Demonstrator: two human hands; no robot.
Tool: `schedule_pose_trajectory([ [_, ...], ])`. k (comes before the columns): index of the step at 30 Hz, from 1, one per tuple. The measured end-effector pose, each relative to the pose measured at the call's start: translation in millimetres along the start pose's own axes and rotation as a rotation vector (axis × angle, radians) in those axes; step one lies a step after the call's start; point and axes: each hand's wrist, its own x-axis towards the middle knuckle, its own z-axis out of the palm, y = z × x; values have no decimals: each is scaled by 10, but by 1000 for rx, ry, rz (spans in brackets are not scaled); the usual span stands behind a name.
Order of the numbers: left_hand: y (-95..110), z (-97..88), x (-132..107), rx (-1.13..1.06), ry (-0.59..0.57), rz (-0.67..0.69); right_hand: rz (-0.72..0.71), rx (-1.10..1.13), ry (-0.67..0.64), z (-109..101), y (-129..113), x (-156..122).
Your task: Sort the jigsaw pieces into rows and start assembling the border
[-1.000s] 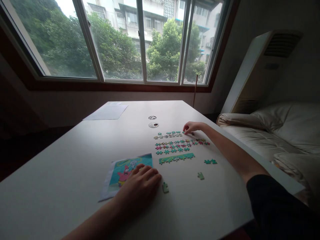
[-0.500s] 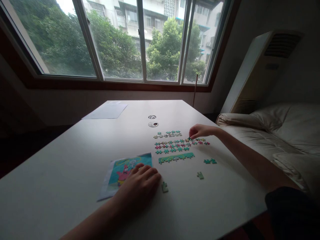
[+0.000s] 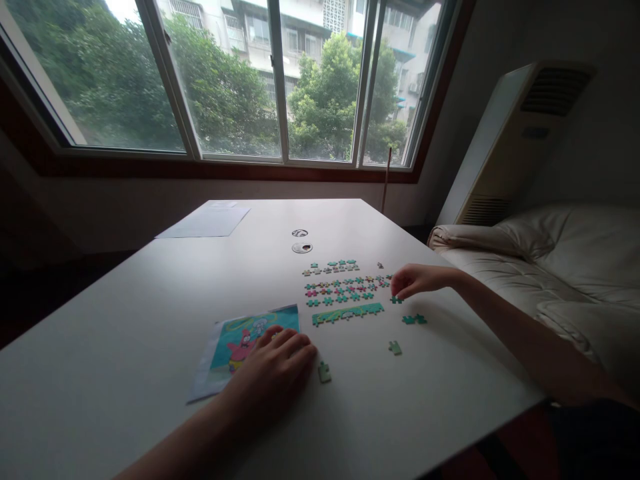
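My right hand (image 3: pixel 417 280) pinches a teal puzzle piece (image 3: pixel 396 300) low over the table, at the right end of the rows of loose pieces (image 3: pixel 341 291). My left hand (image 3: pixel 285 357) lies palm down with its fingers loosely spread on the lower right part of a cartoon picture sheet (image 3: pixel 227 353) and covers part of it. Above and right of that hand runs a joined strip of puzzle pieces (image 3: pixel 349 314). One green piece (image 3: pixel 325 372) lies just right of my left hand. Another pale green piece (image 3: pixel 395 347) and a teal pair (image 3: pixel 415 320) lie farther right.
The white table (image 3: pixel 125 320) stretches toward the window. Two round discs (image 3: pixel 302 248) sit beyond the puzzle rows. A paper sheet (image 3: pixel 203 221) lies at the far left corner. A pale sofa (image 3: pixel 500 267) and a tall air conditioner (image 3: pixel 495 147) stand at the right.
My right hand has moved toward me and slightly right, from over the upper rows to their right end, with a teal piece in its fingertips. My left hand stays on the picture sheet.
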Motion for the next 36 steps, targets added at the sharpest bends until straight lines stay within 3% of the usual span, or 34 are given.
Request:
schedule_pose_trajectory([
  [6, 6, -10, -7, -5, 3, 6, -6, -40, 32, 9, 118, -35],
  [12, 16, -19, -1, 0, -4, -15, 53, -192, 186, -26, 172, -233],
  [15, 22, -29, 6, 1, -1, -14, 66, -202, 181, 8, 182, -280],
  [21, 21, -38, 19, 6, 29, 7, 15, -262, 210, 210, 103, -123],
  [27, 18, -34, 26, 17, 50, 18, -35, -290, 425, 370, 88, 62],
  [31, 24, -40, 28, 11, 49, 16, -44, -289, 539, 401, 132, 139],
  [36, 28, -50, 29, 8, 46, 15, -50, -276, 525, 366, 167, 133],
])
